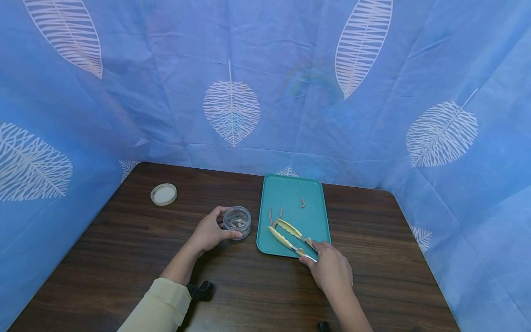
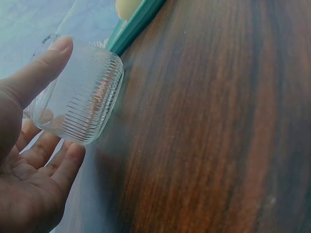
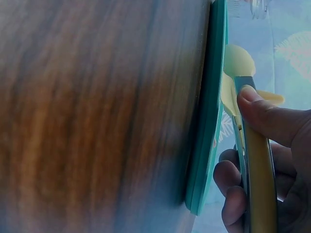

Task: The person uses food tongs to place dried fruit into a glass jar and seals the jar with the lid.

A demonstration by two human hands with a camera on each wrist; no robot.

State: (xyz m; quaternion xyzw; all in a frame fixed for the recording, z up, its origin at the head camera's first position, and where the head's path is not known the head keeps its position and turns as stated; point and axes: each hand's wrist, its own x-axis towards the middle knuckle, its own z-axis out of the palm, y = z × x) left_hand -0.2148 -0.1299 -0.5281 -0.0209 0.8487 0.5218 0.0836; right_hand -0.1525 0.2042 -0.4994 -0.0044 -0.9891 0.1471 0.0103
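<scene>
Left hand point(image 1: 210, 233) round a clear jar point(image 1: 237, 224), right hand point(image 1: 332, 267) on tongs point(image 1: 283, 239)

From where I stand, the person has the clear jar by its sides, the left thumb on the near side and the fingers bent about the other, parted just by the jar's width. The jar is upright and uncovered, just left of a teal tray point(image 1: 292, 186); I can't tell whether its base touches the table point(image 1: 124, 230). Something pinkish-brown shows low inside, too blurred to make out.

The right hand is closed about the metal arms of the tongs, thumb on one side and fingers curled on the other. The pale yellow, wavy-edged ends stand apart over the left half of the tray, right at a few thin, pinkish strands point(image 1: 271, 216). Whether the tongs pinch any of them, I can't say. Another small strand point(image 1: 302, 203) lies by itself farther back on the tray, toward the right.

A round, pale-rimmed lid point(image 1: 163, 194) rests on the dark wooden table, well left of the jar and farther back. Blue cloth point(image 1: 282, 120) with white leaf shapes hangs behind and at both sides.
</scene>
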